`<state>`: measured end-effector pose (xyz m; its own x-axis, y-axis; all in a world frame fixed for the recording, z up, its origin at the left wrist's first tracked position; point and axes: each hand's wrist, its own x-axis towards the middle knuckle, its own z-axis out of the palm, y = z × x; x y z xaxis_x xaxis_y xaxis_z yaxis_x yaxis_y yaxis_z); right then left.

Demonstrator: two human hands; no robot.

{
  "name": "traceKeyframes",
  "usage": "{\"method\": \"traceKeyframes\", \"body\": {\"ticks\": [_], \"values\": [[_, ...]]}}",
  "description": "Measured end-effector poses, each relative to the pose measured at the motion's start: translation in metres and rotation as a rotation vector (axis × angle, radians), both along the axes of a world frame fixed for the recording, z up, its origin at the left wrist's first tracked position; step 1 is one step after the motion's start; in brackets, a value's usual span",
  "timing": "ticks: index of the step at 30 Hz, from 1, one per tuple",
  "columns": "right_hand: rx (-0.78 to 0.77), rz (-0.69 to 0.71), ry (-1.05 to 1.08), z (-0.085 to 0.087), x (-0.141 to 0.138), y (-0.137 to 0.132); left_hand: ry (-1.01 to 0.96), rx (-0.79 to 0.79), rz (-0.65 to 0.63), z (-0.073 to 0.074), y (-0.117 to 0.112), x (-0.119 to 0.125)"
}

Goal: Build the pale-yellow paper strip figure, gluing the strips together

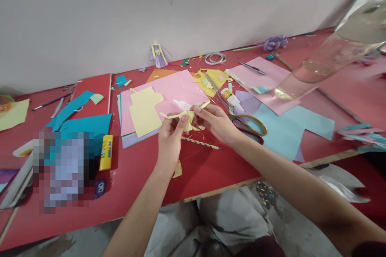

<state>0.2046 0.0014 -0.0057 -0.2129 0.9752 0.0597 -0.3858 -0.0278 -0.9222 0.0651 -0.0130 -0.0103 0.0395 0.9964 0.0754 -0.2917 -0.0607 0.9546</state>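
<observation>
Between my hands is a small folded piece of pale yellow paper (189, 119), with thin strips sticking out to both sides. My left hand (173, 130) pinches it between thumb and fingers. From the other side my right hand (214, 120) grips the same piece near its upper right strip. Below them lies a striped pencil (202, 143). Behind my hands a cut sheet of yellow paper (144, 110) rests on a stack of pink sheets (176, 84). Scissors with yellow-rimmed handles (251, 124) lie beside my right wrist.
A glue bottle (232, 98) lies right of centre; a glue stick (106, 152) lies to the left. A tilted clear bottle of liquid (304, 76) is at the right. A small paper dress figure (159, 55) leans on the wall. Blue paper (280, 132) lies near the table edge.
</observation>
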Motion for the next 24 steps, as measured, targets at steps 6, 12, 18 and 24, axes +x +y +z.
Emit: {"method": "traceKeyframes", "body": {"ticks": [6, 12, 18, 24], "values": [[0.009, 0.012, 0.021, -0.0013, 0.0014, 0.0004, 0.011, -0.004, -0.014, -0.0006, 0.0014, -0.0014], [0.024, -0.009, -0.046, 0.0023, 0.0019, 0.0001, 0.013, -0.014, -0.017, -0.0004, 0.0009, -0.0019], [0.029, -0.024, -0.055, 0.0009, 0.0016, -0.0002, 0.004, -0.016, -0.018, -0.0013, 0.0018, -0.0014], [0.019, -0.045, -0.053, -0.0011, 0.0034, 0.0012, -0.011, -0.029, -0.002, -0.001, 0.002, -0.001]]}}
